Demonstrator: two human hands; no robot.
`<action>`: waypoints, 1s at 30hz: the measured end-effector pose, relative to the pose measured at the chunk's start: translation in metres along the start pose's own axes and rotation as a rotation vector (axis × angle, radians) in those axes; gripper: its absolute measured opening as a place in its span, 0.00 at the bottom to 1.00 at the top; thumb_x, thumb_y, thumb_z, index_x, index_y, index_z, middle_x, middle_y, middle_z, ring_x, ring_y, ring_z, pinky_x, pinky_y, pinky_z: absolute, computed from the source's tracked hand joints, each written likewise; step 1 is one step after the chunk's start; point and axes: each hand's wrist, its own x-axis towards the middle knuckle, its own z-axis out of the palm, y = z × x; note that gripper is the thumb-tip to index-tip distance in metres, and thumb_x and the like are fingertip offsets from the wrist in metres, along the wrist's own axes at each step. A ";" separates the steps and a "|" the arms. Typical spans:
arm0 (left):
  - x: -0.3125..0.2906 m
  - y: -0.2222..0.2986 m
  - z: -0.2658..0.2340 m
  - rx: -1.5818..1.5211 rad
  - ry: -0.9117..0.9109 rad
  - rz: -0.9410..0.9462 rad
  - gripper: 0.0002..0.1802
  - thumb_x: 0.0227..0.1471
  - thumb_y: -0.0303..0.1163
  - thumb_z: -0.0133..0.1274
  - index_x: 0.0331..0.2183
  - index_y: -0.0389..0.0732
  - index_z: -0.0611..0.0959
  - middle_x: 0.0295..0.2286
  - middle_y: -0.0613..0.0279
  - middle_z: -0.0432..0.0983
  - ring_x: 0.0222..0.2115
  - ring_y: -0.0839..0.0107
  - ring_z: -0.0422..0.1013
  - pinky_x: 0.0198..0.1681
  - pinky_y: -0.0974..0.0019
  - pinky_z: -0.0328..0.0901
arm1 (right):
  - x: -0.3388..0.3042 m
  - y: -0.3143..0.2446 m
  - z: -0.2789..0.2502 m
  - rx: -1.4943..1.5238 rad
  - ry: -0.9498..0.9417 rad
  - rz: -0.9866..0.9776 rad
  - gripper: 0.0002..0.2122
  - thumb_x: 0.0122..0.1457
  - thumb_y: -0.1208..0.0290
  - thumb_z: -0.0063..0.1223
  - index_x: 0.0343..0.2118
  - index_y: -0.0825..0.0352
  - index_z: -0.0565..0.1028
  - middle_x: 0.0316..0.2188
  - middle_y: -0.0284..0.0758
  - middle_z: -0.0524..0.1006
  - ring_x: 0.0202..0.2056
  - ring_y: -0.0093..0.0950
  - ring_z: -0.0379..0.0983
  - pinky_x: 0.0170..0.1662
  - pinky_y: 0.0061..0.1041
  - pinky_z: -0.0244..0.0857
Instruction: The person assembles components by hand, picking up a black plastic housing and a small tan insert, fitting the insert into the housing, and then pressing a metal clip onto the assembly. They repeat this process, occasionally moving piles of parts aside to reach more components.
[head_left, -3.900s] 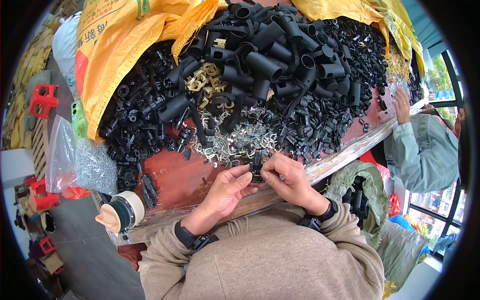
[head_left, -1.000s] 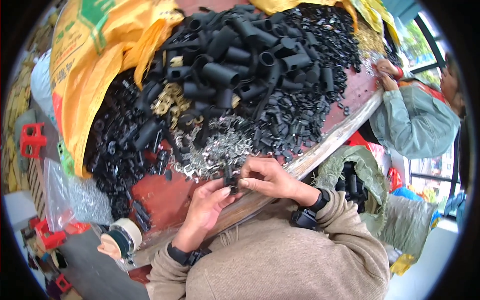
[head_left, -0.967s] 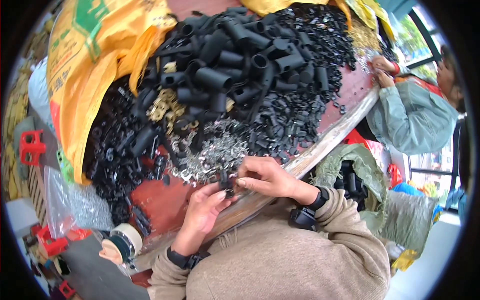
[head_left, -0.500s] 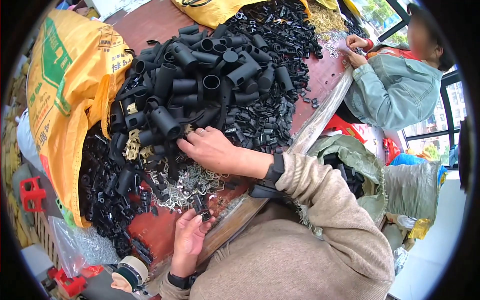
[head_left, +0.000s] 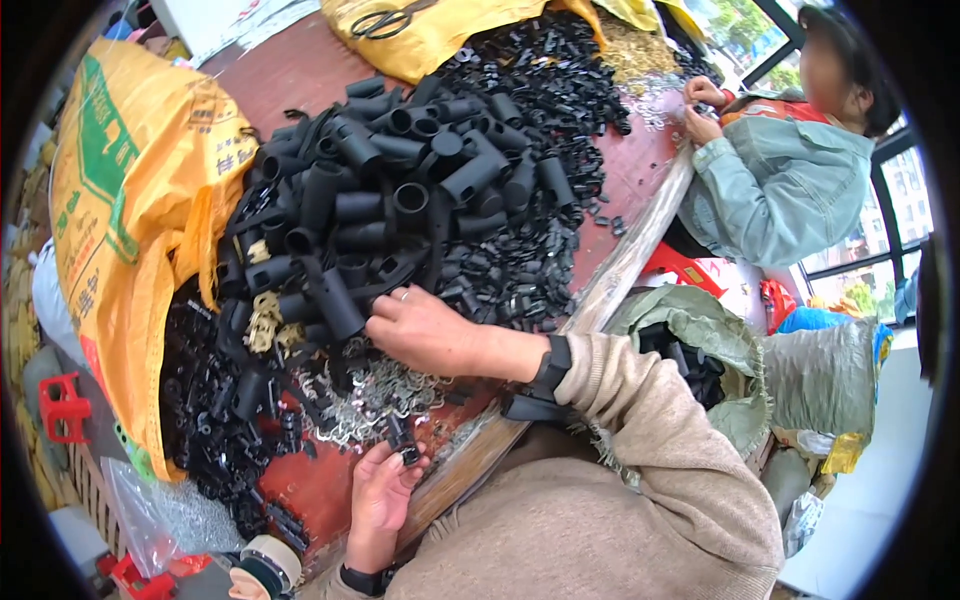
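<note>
My left hand [head_left: 382,490] is at the near table edge, pinching a small black cylindrical plastic part [head_left: 403,436] between thumb and fingers. Further in, my right hand [head_left: 425,332] reaches over the heap with its fingers bent. Its fingertips are hidden among the parts, so what they grip cannot be made out. Just left of those fingers lies a black plastic tube [head_left: 338,302]. Below the right hand spreads a pile of small silvery metal hooks [head_left: 365,395]. Cream-coloured plastic clips [head_left: 264,322] sit left of the tube, and a large heap of black tubes [head_left: 411,197] rises behind.
A yellow woven sack [head_left: 150,200] stands at the left, beside loose small black parts [head_left: 205,400]. Scissors [head_left: 382,23] lie on yellow sacking at the far side. A co-worker [head_left: 780,180] handles small parts at the far right. An open green sack [head_left: 735,350] is right of my arm.
The view has shifted a little. A black tube beside my right hand has slid toward me, and that hand stays low at the heap. My left hand still holds the small part.
</note>
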 end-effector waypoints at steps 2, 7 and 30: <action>0.000 0.000 -0.001 0.004 -0.006 0.004 0.14 0.44 0.25 0.49 0.36 0.31 0.72 0.32 0.50 0.73 0.30 0.66 0.72 0.32 0.74 0.68 | -0.001 -0.001 0.000 0.060 0.018 -0.002 0.05 0.40 0.75 0.47 0.22 0.65 0.67 0.24 0.36 0.66 0.28 0.34 0.64 0.32 0.31 0.58; 0.001 -0.002 -0.001 0.043 0.040 0.001 0.16 0.44 0.28 0.50 0.37 0.32 0.71 0.31 0.52 0.72 0.29 0.67 0.71 0.30 0.73 0.68 | -0.011 -0.006 -0.010 0.107 0.001 -0.005 0.06 0.42 0.75 0.46 0.25 0.66 0.66 0.27 0.36 0.65 0.30 0.33 0.62 0.34 0.28 0.56; 0.002 -0.003 0.001 0.024 0.045 0.003 0.15 0.45 0.26 0.48 0.38 0.31 0.71 0.33 0.51 0.72 0.29 0.67 0.72 0.31 0.73 0.68 | -0.025 -0.009 -0.009 0.312 0.019 -0.032 0.09 0.40 0.79 0.46 0.29 0.68 0.68 0.30 0.38 0.65 0.33 0.35 0.63 0.37 0.30 0.57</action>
